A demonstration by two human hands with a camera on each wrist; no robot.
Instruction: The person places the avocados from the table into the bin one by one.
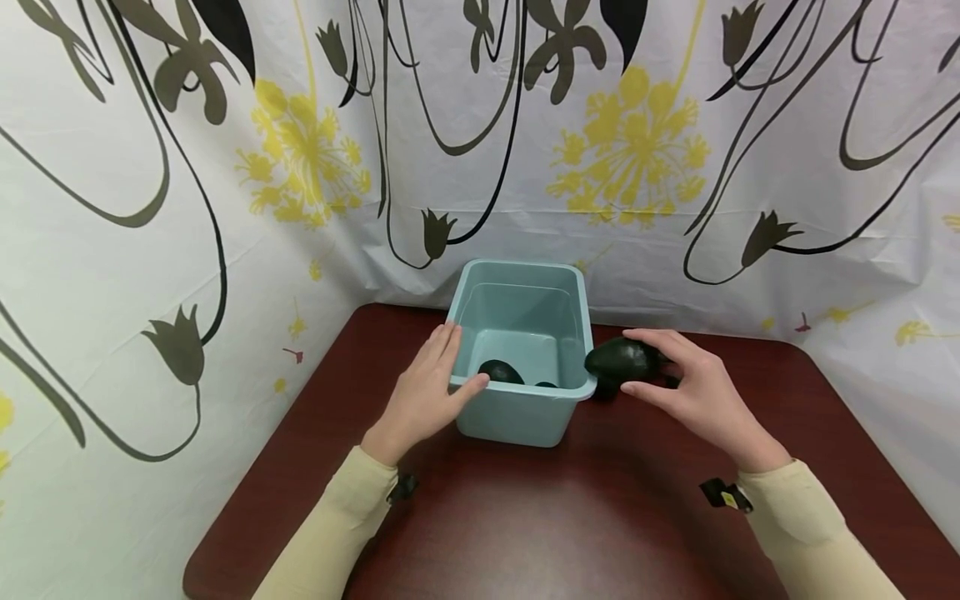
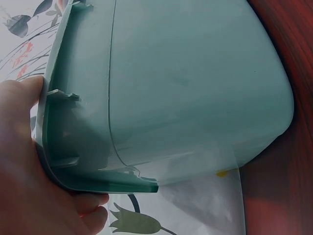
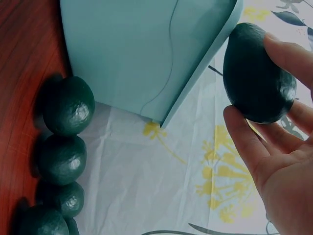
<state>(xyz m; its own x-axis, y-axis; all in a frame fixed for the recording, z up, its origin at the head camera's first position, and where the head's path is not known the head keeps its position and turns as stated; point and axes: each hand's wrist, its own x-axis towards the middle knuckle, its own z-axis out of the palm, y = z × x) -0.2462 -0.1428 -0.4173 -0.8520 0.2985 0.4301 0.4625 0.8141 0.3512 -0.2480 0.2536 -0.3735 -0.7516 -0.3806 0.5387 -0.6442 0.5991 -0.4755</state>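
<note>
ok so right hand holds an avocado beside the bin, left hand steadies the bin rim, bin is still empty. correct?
Not quite: the bin is not empty. The head view shows dark avocados already inside. The rest holds: right hand holds an avocado beside it, left hand on the rim.

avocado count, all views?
7 visible: one held in the right hand, avocado; two inside the bin at and; four in a row on the table. More may be hidden.
</note>
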